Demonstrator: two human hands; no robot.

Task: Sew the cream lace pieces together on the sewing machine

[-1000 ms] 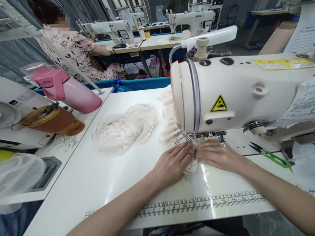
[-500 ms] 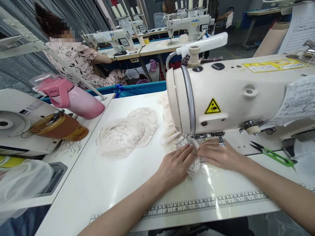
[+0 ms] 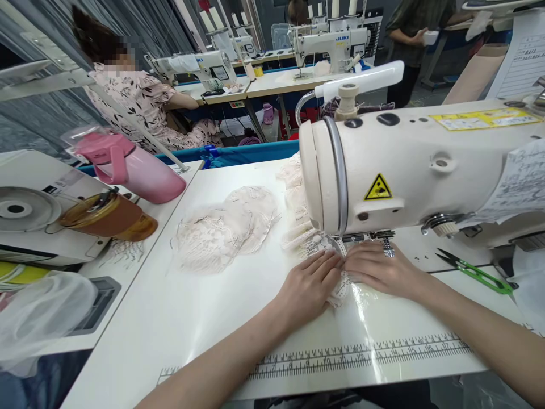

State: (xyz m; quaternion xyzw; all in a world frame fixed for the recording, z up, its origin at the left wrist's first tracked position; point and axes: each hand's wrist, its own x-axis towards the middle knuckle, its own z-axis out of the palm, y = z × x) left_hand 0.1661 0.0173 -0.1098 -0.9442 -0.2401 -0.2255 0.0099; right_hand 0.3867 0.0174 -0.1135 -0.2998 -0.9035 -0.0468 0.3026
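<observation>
Cream lace fabric (image 3: 339, 292) lies under the sewing machine's needle area, bunched between my two hands. On its left side, my left hand (image 3: 314, 279) presses down with the fingers held together, gripping the lace. My right hand (image 3: 381, 267) meets it from the other side, fingertips pinching the lace edge just below the presser area. The needle and seam are mostly hidden by the fingers and the cream sewing machine head (image 3: 374, 170). Ruffled lace (image 3: 296, 210) spreads out behind and left of the head.
Round lace pieces (image 3: 217, 236) lie left on the white table. Green-handled thread snips (image 3: 481, 275) rest at right. A pink bottle (image 3: 131, 167) and an amber cup (image 3: 108, 216) stand at left. A printed ruler (image 3: 327, 360) runs along the front. Another person (image 3: 136, 102) sits beyond.
The view has shifted slightly, so things appear a little further right. Less of the lace edge shows between my hands, which keep their places at the machine. A standing person shows more at back right.
</observation>
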